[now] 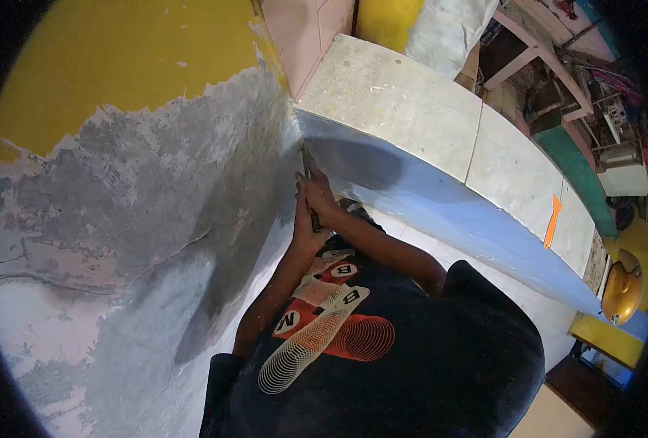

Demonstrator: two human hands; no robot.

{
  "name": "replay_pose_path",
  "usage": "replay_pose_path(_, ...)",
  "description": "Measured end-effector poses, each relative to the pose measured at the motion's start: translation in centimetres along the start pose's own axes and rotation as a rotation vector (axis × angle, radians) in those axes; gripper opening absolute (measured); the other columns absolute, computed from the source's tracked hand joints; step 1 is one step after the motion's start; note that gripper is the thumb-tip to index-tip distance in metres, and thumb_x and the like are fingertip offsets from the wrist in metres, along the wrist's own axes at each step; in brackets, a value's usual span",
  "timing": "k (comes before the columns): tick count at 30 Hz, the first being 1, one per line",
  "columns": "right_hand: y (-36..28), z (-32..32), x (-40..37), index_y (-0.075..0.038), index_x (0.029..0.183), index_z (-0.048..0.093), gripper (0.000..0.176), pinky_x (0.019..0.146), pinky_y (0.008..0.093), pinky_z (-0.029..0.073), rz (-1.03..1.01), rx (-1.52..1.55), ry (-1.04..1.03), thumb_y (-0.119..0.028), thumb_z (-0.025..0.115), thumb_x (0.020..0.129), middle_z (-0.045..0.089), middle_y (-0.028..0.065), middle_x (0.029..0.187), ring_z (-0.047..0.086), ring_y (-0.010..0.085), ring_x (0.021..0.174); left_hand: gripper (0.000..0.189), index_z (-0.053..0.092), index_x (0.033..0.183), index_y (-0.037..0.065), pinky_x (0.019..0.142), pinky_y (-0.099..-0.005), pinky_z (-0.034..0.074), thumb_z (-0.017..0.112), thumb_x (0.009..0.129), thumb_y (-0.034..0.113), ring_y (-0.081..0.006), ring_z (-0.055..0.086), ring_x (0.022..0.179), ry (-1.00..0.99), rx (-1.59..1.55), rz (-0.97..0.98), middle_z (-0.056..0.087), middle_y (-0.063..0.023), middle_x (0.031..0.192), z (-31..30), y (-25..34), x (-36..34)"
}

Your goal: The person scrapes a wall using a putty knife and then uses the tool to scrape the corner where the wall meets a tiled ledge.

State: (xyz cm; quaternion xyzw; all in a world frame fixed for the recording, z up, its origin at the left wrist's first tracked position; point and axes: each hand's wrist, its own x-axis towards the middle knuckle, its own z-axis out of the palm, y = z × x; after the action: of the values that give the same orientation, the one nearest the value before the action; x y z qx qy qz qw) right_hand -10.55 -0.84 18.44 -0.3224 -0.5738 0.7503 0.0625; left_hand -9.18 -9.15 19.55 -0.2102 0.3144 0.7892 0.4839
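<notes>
Both my hands are closed around a dark, narrow scraper-like tool [307, 159], whose exact kind is hard to make out. Its tip points up into the corner between the patchy wall [156, 160] and the blue side of a ledge [426, 197]. My right hand [321, 199] wraps the tool nearer the tip. Below and beside it, my left hand [306, 228] grips too, with its fingers partly hidden. The wall is bare grey below a ragged edge of yellow paint [134, 55].
Pale tiles top the ledge [404, 102], with small paint flakes near the corner. An orange plastic tool [553, 222] lies on the tiles farther right. Beyond it sits a golden rounded object [622, 292]. Cluttered shelves [557, 87] stand at the upper right.
</notes>
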Motion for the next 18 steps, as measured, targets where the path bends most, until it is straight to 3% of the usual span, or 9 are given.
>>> replay_pose_path(5,4.1,0.1,1.1,-0.007,0.132,0.033,0.047,0.054,0.0274,0.041,-0.018,0.088,-0.035,-0.016,0.049,0.089,0.047,0.0017,0.077,0.044,0.0109,0.062,0.069,0.035,0.134,0.015,0.095,-0.0397,0.037,0.050,0.082,0.058,-0.0231,0.042,0.117,0.051,0.021,0.009,0.041,-0.0064,0.131,0.4,-0.1,-1.0)
replay_pose_path(7,3.0,0.6,0.5,-0.006,0.132,0.034,0.047,0.054,0.0280,0.041,-0.078,0.115,-0.025,-0.016,0.049,0.088,0.047,0.0019,0.077,0.044,0.0113,0.062,0.071,0.034,0.135,0.016,0.095,-0.0402,0.037,0.049,0.082,0.060,-0.0235,0.040,0.119,0.053,0.021,-0.008,0.040,-0.0066,0.132,0.4,0.1,-1.9)
replay_pose_path(9,1.9,0.8,-0.2,-0.006,0.131,0.034,0.047,0.054,0.0284,0.041,-0.142,0.130,-0.007,-0.016,0.050,0.088,0.047,0.0021,0.077,0.044,0.0118,0.062,0.070,0.033,0.136,0.017,0.095,-0.0402,0.037,0.048,0.083,0.060,-0.0233,0.040,0.119,-0.014,0.130,0.060,0.040,-0.0067,0.131,-3.9,-0.8,1.4)
replay_pose_path(11,1.8,0.4,-0.2,-0.005,0.132,0.035,0.046,0.056,0.0285,0.041,-0.076,0.132,0.015,-0.016,0.049,0.088,0.047,0.0021,0.078,0.044,0.0125,0.062,0.069,0.033,0.136,0.018,0.094,-0.0401,0.038,0.048,0.083,0.060,-0.0231,0.040,0.119,-0.087,0.231,0.121,0.040,-0.0068,0.130,-4.1,-1.3,1.7)
replay_pose_path(14,3.0,-0.2,-0.1,-0.003,0.130,0.038,0.045,0.059,0.0290,0.041,0.086,-0.028,0.031,-0.017,0.047,0.088,0.049,0.0046,0.080,0.044,0.0141,0.064,0.068,0.027,0.137,0.009,0.095,-0.0442,0.039,0.045,0.088,0.054,-0.0272,0.040,0.120,-0.040,0.343,0.145,0.037,-0.0133,0.133,0.2,-0.5,-1.4)
replay_pose_path(16,1.8,0.7,-0.9,-0.001,0.128,0.038,0.044,0.060,0.0292,0.041,-0.053,-0.091,0.054,-0.016,0.046,0.088,0.051,0.0068,0.081,0.045,0.0146,0.065,0.066,0.030,0.137,0.018,0.096,-0.0413,0.036,0.045,0.086,0.057,-0.0240,0.039,0.120,-0.079,0.009,0.041,0.038,-0.0077,0.132,-1.0,-0.5,-1.2)
replay_pose_path(17,1.1,1.2,-1.5,0.000,0.127,0.039,0.042,0.060,0.0293,0.040,-0.175,-0.152,0.081,-0.016,0.046,0.088,0.053,0.0089,0.081,0.046,0.0151,0.066,0.066,0.030,0.137,0.018,0.096,-0.0413,0.036,0.045,0.086,0.057,-0.0240,0.039,0.120,-0.082,0.013,0.042,0.038,-0.0077,0.132,-1.7,-0.4,-0.5)
replay_pose_path(18,0.6,1.4,-1.4,0.000,0.127,0.039,0.042,0.060,0.0293,0.040,-0.172,-0.147,0.085,-0.016,0.046,0.088,0.053,0.0089,0.081,0.046,0.0151,0.066,0.065,0.027,0.138,0.016,0.095,-0.0424,0.037,0.043,0.088,0.054,-0.0252,0.039,0.120,-0.104,-0.016,0.058,0.037,-0.0092,0.133,-2.7,-0.3,0.4)
